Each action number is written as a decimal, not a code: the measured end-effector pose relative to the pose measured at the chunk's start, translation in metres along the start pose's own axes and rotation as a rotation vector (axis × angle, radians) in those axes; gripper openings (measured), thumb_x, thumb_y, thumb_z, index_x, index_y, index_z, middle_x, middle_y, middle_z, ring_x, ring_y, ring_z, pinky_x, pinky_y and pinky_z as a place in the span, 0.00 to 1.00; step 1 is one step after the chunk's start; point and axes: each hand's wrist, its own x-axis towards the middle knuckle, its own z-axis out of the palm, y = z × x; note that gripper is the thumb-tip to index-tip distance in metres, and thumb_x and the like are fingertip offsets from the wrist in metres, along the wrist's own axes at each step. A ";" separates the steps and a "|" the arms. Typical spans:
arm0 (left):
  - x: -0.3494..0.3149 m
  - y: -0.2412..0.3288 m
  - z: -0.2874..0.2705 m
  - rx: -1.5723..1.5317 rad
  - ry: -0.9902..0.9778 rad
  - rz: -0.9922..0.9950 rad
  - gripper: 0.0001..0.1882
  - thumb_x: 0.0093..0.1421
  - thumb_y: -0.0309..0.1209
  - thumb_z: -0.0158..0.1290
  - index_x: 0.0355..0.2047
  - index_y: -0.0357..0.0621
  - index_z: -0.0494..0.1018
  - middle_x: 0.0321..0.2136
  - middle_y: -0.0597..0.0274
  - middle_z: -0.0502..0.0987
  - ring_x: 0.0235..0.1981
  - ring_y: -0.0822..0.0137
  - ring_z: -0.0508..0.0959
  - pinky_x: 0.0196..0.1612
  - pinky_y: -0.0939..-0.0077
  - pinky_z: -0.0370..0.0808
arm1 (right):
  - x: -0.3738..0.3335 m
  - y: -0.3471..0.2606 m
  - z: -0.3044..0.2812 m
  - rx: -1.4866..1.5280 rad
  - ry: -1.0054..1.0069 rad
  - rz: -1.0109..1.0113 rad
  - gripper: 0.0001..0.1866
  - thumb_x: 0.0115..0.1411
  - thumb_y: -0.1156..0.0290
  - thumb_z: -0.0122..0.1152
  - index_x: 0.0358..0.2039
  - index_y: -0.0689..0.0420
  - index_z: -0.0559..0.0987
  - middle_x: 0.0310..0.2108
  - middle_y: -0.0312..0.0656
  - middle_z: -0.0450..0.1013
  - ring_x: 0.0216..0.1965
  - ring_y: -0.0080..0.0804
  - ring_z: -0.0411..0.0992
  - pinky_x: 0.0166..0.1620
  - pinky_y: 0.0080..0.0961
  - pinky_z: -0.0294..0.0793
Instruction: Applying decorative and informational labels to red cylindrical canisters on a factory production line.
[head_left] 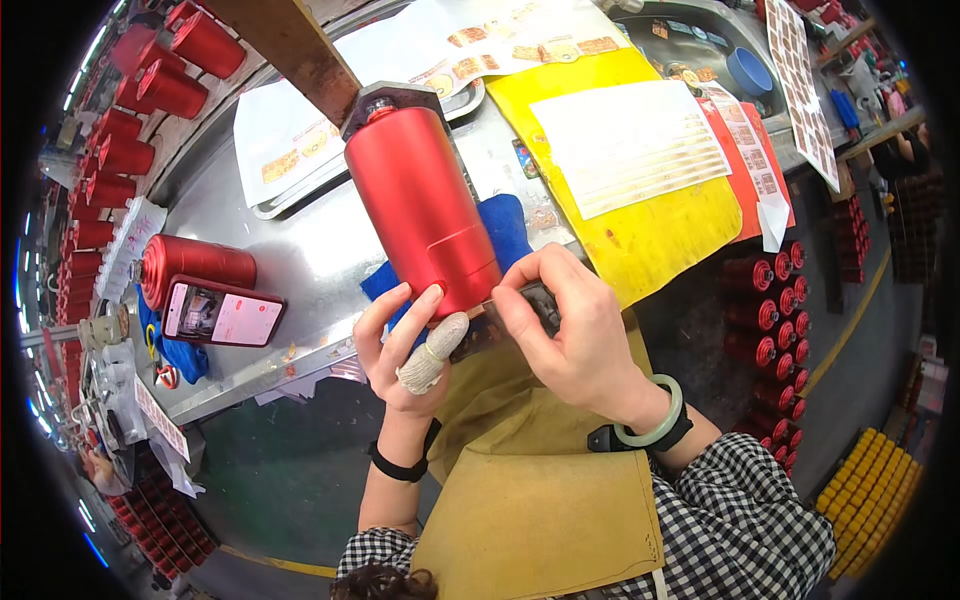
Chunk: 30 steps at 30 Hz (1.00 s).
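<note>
A metal tray (472, 103) holds printed sheets (288, 158); a red canister (418, 195) slants lengthwise, far end up-left, half-curled left hand (400, 378) touching (right hand (588, 340) pinched, hold unclear).

Large red metal cylinder (420, 200): near rim partly hidden by the left hand (405, 365).
Right hand's fingers (520, 310): anything pinched there too small to tell.
Blue cloth (507, 226): middle covered by that cylinder.
Shorter red metal cylinder (205, 260): partly behind the dark-framed phone (222, 313).
Brown wooden beam (285, 40): cut off at far edge.
</note>
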 end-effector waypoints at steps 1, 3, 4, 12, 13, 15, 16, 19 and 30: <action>0.000 -0.001 0.000 0.007 -0.002 0.017 0.14 0.54 0.19 0.65 0.41 0.41 0.82 0.46 0.57 0.83 0.50 0.51 0.79 0.50 0.63 0.80 | 0.000 -0.001 0.000 0.004 -0.011 0.016 0.09 0.61 0.71 0.67 0.36 0.60 0.76 0.33 0.45 0.75 0.28 0.43 0.77 0.31 0.35 0.75; 0.000 0.000 0.000 0.009 -0.005 0.034 0.14 0.54 0.19 0.65 0.42 0.39 0.81 0.46 0.57 0.83 0.50 0.51 0.79 0.50 0.63 0.81 | 0.000 -0.002 0.002 0.002 -0.011 0.027 0.10 0.60 0.70 0.69 0.35 0.60 0.76 0.32 0.45 0.75 0.28 0.42 0.77 0.31 0.34 0.75; 0.000 0.001 0.001 0.002 0.005 0.022 0.14 0.54 0.18 0.65 0.42 0.37 0.81 0.46 0.56 0.83 0.50 0.51 0.79 0.50 0.63 0.81 | 0.000 -0.003 0.003 0.000 -0.011 0.036 0.11 0.58 0.70 0.71 0.35 0.60 0.76 0.32 0.44 0.75 0.28 0.41 0.77 0.31 0.33 0.75; -0.002 0.000 0.002 -0.048 0.033 -0.003 0.16 0.53 0.17 0.66 0.43 0.33 0.81 0.46 0.54 0.83 0.50 0.51 0.79 0.50 0.63 0.82 | 0.000 -0.003 0.005 0.013 0.007 0.026 0.12 0.57 0.70 0.72 0.33 0.60 0.76 0.30 0.44 0.75 0.28 0.40 0.77 0.31 0.32 0.75; -0.001 0.001 0.001 -0.037 0.028 -0.006 0.15 0.53 0.18 0.66 0.42 0.35 0.81 0.45 0.54 0.83 0.50 0.51 0.79 0.50 0.63 0.81 | 0.000 -0.002 0.005 0.013 0.008 0.024 0.12 0.57 0.70 0.72 0.33 0.60 0.76 0.30 0.44 0.75 0.28 0.40 0.77 0.31 0.32 0.75; 0.000 0.001 0.000 -0.024 0.020 -0.008 0.14 0.54 0.18 0.66 0.42 0.36 0.81 0.45 0.55 0.83 0.50 0.51 0.79 0.50 0.63 0.81 | 0.000 -0.002 0.004 0.026 0.005 0.042 0.11 0.58 0.70 0.71 0.33 0.60 0.76 0.31 0.45 0.75 0.28 0.40 0.77 0.32 0.33 0.75; 0.001 0.001 -0.001 -0.005 0.013 0.009 0.13 0.54 0.19 0.65 0.41 0.38 0.82 0.45 0.56 0.84 0.50 0.51 0.79 0.50 0.63 0.80 | 0.000 -0.001 0.003 0.038 0.002 0.060 0.11 0.58 0.70 0.71 0.34 0.60 0.76 0.31 0.45 0.76 0.29 0.41 0.77 0.32 0.33 0.75; 0.002 0.001 0.000 0.012 0.005 0.019 0.13 0.55 0.19 0.65 0.41 0.41 0.82 0.45 0.58 0.84 0.49 0.52 0.79 0.50 0.62 0.79 | 0.000 0.005 0.001 0.072 0.024 0.093 0.10 0.60 0.70 0.69 0.34 0.61 0.76 0.32 0.46 0.76 0.30 0.42 0.77 0.34 0.33 0.75; 0.002 0.003 -0.001 0.020 -0.008 0.018 0.13 0.54 0.20 0.65 0.41 0.43 0.81 0.46 0.60 0.83 0.49 0.52 0.79 0.50 0.61 0.78 | -0.002 0.005 -0.002 0.056 0.024 0.061 0.08 0.63 0.71 0.65 0.36 0.61 0.76 0.32 0.46 0.76 0.29 0.44 0.77 0.32 0.36 0.74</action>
